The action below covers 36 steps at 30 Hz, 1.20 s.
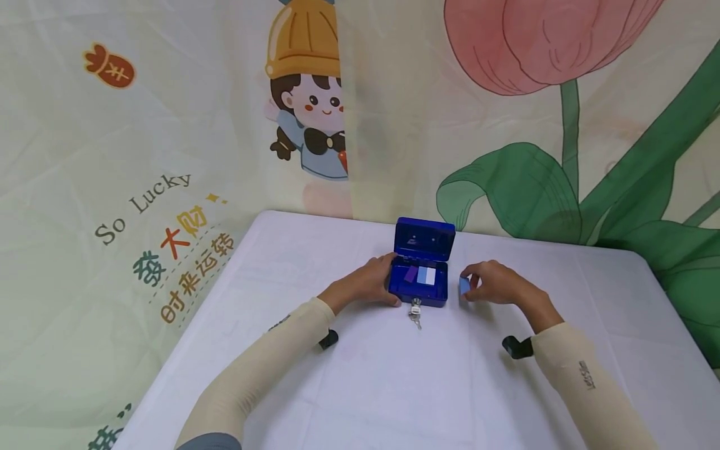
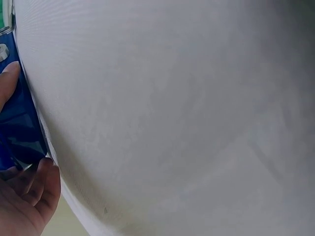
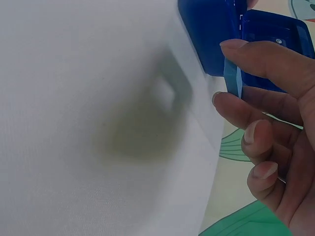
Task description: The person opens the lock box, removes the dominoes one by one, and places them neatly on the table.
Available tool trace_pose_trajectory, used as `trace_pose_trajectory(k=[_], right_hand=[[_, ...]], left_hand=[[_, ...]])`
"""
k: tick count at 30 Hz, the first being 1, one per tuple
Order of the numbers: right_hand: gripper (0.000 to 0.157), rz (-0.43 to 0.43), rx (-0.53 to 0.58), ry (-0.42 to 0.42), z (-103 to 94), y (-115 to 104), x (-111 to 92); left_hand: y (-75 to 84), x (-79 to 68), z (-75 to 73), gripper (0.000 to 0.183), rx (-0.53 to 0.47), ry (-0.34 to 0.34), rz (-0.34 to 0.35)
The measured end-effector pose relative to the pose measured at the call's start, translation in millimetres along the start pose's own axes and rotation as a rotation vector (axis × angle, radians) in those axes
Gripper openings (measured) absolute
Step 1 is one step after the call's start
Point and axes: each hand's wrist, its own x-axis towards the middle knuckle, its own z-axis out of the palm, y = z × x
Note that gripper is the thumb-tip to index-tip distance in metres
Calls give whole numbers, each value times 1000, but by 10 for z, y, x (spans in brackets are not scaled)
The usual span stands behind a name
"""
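A small dark blue cash box [image 1: 430, 301] stands on the table with its lid [image 1: 424, 237] raised at the back. My left hand [image 1: 368, 281] grips its left side, thumb near the front and fingers round the back corner. A padlock [image 1: 415, 306] with keys [image 1: 416, 321] hangs at the front. Inside lie a purple flat piece [image 1: 411, 274] and a light blue and white piece [image 1: 425, 275]. Just right of the box, my right hand [image 1: 495, 282] pinches a small flat light blue piece [image 3: 231, 78] between thumb and fingertips.
A white cloth covers the table [image 1: 382, 387]. Behind it hangs a printed curtain [image 1: 388, 112] with a cartoon figure and a tulip. Black wrist mounts [image 1: 517, 347] sit below both forearms.
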Motion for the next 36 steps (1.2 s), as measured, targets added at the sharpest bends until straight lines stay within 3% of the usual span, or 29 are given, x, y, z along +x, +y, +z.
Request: trace_pose_trajectory(k=[13,36], right_hand=[[50,60,-17,-32,106,-9,72],[54,82,-61,-29,238,-28,107]], left_hand=[[-19,4,9,120,-6,2,1],[4,-29,-9,120,-9,-11,-10]])
